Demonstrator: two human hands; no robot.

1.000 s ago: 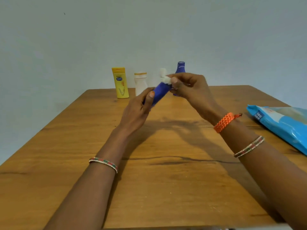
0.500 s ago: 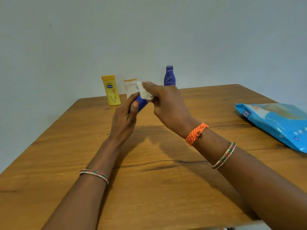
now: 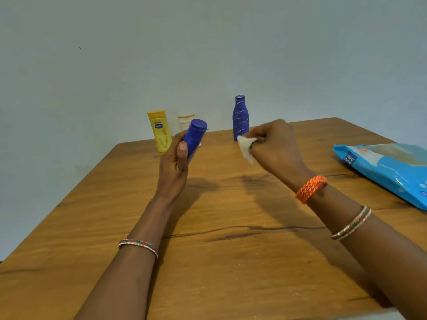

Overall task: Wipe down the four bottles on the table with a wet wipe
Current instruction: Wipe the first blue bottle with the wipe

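Left hand (image 3: 173,165) curls around a small blue bottle (image 3: 194,137), tilted, cap pointing up and away, above the worktop (image 3: 221,262). Right hand (image 3: 275,148), apart to the right, pinches a white wipe (image 3: 245,148) in curled fingers. Far behind stand a yellow bottle (image 3: 160,130), a white bottle (image 3: 184,120) mostly hidden by the held one, and a tall blue bottle (image 3: 240,116). At right, a blue wipes pack (image 3: 388,169) is cut off.

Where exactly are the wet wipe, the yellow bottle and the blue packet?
wet wipe (image 3: 245,147), head view, on the white fold below the fingers.
yellow bottle (image 3: 161,132), head view, on its front label.
blue packet (image 3: 390,168), head view, on its top face.
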